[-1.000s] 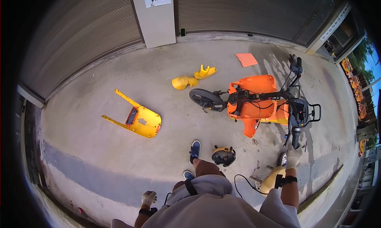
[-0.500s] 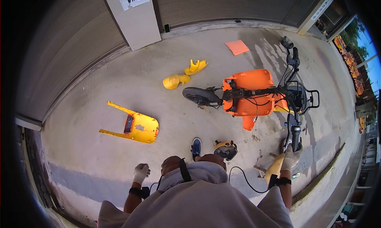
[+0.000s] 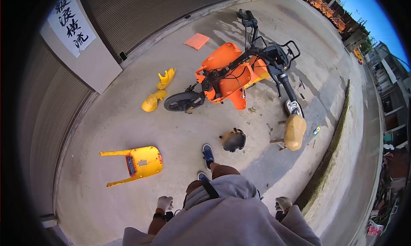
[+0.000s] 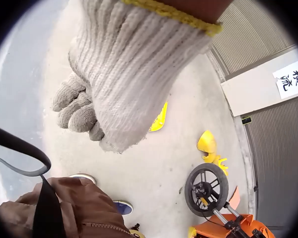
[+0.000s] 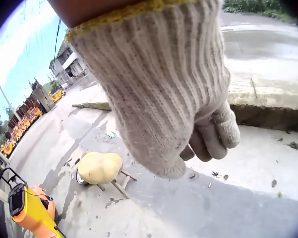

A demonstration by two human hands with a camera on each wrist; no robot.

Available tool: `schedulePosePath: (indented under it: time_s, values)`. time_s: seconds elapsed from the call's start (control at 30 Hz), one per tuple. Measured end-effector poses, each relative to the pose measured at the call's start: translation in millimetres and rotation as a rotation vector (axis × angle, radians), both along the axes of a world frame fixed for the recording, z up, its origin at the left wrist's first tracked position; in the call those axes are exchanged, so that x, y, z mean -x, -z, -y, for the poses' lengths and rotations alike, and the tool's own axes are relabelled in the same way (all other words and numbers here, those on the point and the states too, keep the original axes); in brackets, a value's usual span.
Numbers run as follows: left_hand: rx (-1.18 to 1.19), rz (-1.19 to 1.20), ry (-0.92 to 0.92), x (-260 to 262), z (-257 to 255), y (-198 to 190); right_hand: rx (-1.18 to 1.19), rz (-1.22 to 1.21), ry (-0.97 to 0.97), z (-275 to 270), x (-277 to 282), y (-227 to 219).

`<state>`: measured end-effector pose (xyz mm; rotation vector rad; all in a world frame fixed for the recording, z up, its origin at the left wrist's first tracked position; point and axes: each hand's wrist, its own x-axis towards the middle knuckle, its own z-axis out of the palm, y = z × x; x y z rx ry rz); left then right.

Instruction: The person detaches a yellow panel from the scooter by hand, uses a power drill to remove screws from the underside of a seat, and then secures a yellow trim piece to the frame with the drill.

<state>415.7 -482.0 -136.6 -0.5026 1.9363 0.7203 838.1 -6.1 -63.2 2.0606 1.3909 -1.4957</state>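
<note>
My left hand (image 3: pixel 164 202), in a white knitted glove, hangs at my left side with loosely curled fingers and holds nothing. On the other side, my right hand (image 3: pixel 283 202) hangs the same way, gloved and holding nothing; in the right wrist view its fingers (image 5: pixel 224 130) droop above the concrete. Ahead of me stands a partly stripped scooter (image 3: pixel 231 74) with orange panels, bare handlebars and a black front wheel (image 4: pixel 206 191). A yellow body panel (image 3: pixel 147 162) with two long arms lies to the left. Near my shoes is a rounded yellow-and-black part (image 3: pixel 233 140).
A stool with a tan seat (image 3: pixel 295 132) stands at the right, near a raised concrete kerb (image 3: pixel 327 164). Two yellow cover pieces (image 3: pixel 154 101) and an orange sheet (image 3: pixel 197 41) lie beyond. Roller shutters line the far left; several orange-yellow vehicles (image 5: pixel 25 124) stand farther off.
My right hand has left the scooter's handlebar grip and come back to my side. The head view has turned right, so the scooter appears farther left and higher.
</note>
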Motion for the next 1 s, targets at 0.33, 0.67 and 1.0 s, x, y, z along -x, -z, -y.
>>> schedulePosePath:
  time_s: [0.33,0.67,1.0]
  values:
    - [-0.131,-0.115,0.37,6.3,-81.3,-26.4,-0.139,-0.059,0.228,73.0,-65.3,-14.4]
    - [-0.348,-0.271,0.551,46.9,-231.8,-1.4,-0.19,-0.05,0.34,92.7,-101.1,-21.8]
    - [-0.181,-0.189,1.049,-64.2,-348.6,-3.1,0.049,0.0,0.644,93.6,-249.4,46.3]
